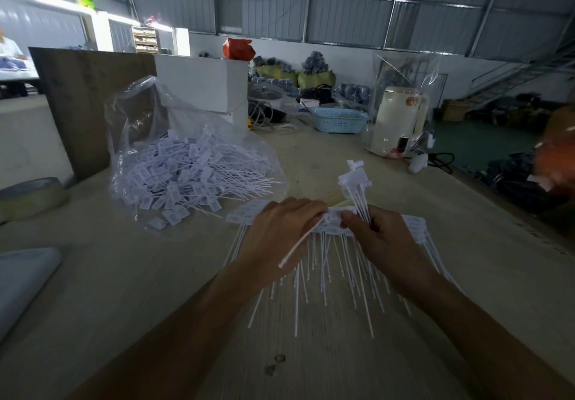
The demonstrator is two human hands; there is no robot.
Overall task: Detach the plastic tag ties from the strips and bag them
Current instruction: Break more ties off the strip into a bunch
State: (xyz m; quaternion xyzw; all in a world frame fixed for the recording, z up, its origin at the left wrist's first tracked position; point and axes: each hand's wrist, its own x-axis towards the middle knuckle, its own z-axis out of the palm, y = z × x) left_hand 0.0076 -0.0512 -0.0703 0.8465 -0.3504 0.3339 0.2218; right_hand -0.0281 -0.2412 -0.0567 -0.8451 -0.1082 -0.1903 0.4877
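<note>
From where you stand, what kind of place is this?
Probably a small factory or packing workshop: corrugated metal walls and roof, a long worktable with a clear bag of loose tag ties, and stuffed sacks piled behind.

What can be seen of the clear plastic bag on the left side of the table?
The clear plastic bag lies on the wooden table, to the left of and beyond both hands. It is thin, glossy and crumpled, its mouth open toward the person's right, its upper wall standing up loosely. A heap of loose white tag ties fills it and spills out of the mouth onto the table. Neither hand touches it.
</note>
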